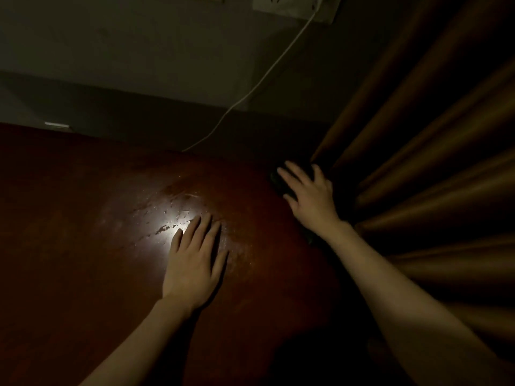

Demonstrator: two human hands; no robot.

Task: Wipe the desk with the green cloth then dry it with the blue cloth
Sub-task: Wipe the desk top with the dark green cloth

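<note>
Pressing our left hand flat, fingers straight, on the wet-streaked desk, we spread our right hand over a dark cloth at the far edge beside the curtain; its colour is lost in the gloom.

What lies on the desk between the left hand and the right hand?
Head view: only bare desk with wet streaks lies between the left hand and right hand; no cloth shows there.
</note>
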